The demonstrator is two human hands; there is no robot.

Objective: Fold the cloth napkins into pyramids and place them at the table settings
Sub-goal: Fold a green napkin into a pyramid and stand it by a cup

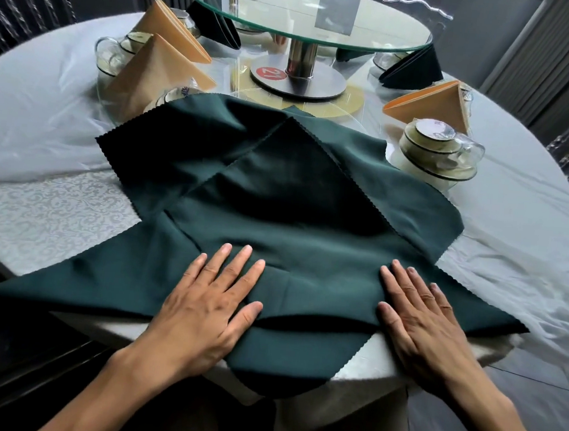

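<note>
Left hand point(208, 306) lies flat, fingers spread, palm down on the dark green napkin point(277, 207), gripping nothing; right hand point(419, 325) same, open & pressed flat on the cloth at approx 3 o'clock from the left. Napkin is spread over the near edge of the round desk point(41, 146), one corner hanging off the rim at 6 o'clock, w/ a second green layer lying across it toward 12. White patterned tablecloth point(45, 215) under clear plastic sheet. At 10 o'clock: two folded orange pyramid napkins point(150, 76) by stacked cups. At 2 o'clock: another orange pyramid point(437, 105), w/ stacked cup set point(435, 149) just beside it. Centre, 12 o'clock: glass turntable point(307, 14) on metal stand, dark green folded napkins point(416, 72) beyond it at far settings
</note>
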